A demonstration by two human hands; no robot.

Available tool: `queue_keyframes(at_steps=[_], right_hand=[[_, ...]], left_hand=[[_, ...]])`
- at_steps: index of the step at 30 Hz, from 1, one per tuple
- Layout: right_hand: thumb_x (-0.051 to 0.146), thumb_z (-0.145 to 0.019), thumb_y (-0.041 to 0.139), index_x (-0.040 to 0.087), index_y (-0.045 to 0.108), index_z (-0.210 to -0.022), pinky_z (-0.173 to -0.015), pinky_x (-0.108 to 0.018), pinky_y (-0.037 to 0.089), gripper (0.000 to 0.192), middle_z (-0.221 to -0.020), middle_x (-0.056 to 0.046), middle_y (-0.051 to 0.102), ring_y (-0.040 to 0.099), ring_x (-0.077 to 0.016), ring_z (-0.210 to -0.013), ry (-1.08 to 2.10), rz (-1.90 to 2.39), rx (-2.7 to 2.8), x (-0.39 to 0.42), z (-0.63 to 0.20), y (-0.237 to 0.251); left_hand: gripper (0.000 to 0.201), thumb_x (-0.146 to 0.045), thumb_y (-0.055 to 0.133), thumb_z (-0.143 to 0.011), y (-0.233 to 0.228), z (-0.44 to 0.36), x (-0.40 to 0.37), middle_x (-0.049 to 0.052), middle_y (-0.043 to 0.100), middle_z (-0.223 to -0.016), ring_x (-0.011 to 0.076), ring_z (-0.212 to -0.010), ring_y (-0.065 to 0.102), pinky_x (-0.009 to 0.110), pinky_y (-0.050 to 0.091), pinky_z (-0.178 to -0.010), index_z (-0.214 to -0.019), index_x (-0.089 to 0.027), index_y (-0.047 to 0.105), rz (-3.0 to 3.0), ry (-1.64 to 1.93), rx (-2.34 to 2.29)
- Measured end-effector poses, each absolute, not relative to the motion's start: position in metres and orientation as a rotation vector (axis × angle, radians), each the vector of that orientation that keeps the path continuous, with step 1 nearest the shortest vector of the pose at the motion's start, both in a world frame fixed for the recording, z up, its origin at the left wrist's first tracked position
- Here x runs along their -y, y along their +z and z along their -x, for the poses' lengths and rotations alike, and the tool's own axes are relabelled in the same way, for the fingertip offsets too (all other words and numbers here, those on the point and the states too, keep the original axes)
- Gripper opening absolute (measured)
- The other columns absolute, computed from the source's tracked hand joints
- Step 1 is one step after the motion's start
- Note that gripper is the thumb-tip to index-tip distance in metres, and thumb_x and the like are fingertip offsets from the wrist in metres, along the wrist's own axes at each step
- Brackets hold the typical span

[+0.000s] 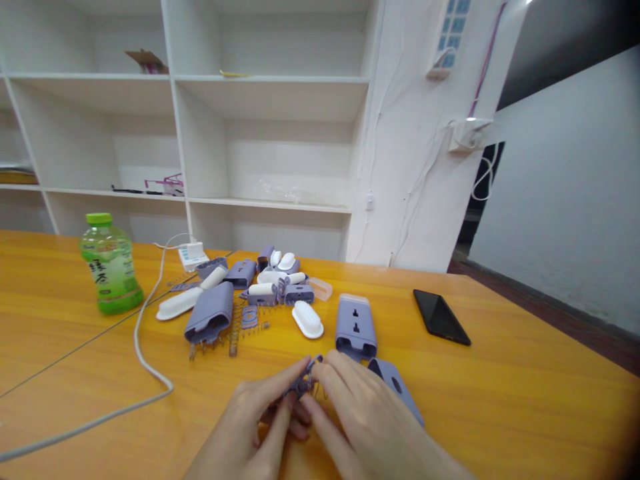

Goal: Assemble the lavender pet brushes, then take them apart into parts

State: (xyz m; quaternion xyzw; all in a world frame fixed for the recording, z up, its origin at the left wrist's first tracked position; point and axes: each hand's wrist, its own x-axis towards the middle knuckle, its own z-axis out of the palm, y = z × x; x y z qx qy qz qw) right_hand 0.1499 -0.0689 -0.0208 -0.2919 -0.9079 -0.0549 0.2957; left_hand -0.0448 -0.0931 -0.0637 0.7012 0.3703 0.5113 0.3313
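White shelving [270, 100] fills the wall behind an orange wooden surface [525, 400] that carries many small parts. At the near edge, both hands meet over one small purple plastic piece [304, 383].

The left hand [260, 420] comes in from the bottom, palm turned inward, and its fingers [285, 383] are curled narrow around the piece from the left. The right hand [360, 413] lies over it from the right, back of the hand up, with its fingers [327, 373] closed tight on the same piece, so almost no gap shows between the two hands. The piece is mostly hidden. Only its upper end shows, and this end points away from the person, toward the pile. Thin metal, perhaps a spring, shows beside it, but this cannot be told surely.

Just beyond the right hand stands a purple socket housing [355, 325] with its long axis running away from the person, slots facing up. A flat purple cover [395, 390] lies partly under the right hand. A white oval cap [307, 319] sits to the left of the housing. Farther back is the pile of purple and white parts [250, 287] with loose springs [235, 330]. A green bottle [110, 263] stands at the left, a grey cable [145, 360] curves across the surface, and a black phone [441, 316] lies at the right.
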Motion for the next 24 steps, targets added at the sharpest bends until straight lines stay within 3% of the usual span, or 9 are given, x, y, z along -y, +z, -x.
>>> queue_keyframes(at_steps=[7, 16, 24], right_hand=[[0.014, -0.095, 0.059, 0.020, 0.052, -0.093, -0.065, -0.029, 0.049, 0.010, -0.088, -0.002, 0.063, 0.064, -0.0207, -0.077, -0.165, 0.723, 2.476, 0.065, -0.145, -0.029], [0.012, -0.089, 0.067, 0.021, 0.052, -0.092, -0.063, -0.028, 0.048, 0.018, -0.085, 0.001, 0.064, 0.065, -0.0187, -0.074, -0.136, 0.734, 2.484, 0.062, -0.150, -0.028], [0.020, -0.103, 0.043, 0.020, 0.053, -0.098, -0.064, -0.025, 0.051, 0.011, -0.086, -0.001, 0.066, 0.067, -0.0173, -0.075, -0.190, 0.692, 2.486, 0.066, -0.148, -0.027]], left_hand=[[0.042, -0.022, 0.052, -0.099, -0.057, 0.045, 0.095, 0.005, 0.078, -0.112, 0.0162, -0.072, 0.077, 0.023, 0.065, -0.069, -0.138, -0.033, 0.061, -1.869, 1.340, -1.004], [0.042, -0.020, 0.055, -0.095, -0.048, 0.039, 0.103, 0.003, 0.080, -0.092, 0.0158, -0.071, 0.077, 0.020, 0.064, -0.067, -0.135, -0.027, 0.064, -1.937, 1.352, -1.063], [0.044, -0.012, 0.060, -0.087, -0.048, 0.041, 0.095, -0.001, 0.080, -0.084, 0.0137, -0.066, 0.076, 0.014, 0.060, -0.066, -0.128, -0.026, 0.070, -2.148, 1.308, -1.165]])
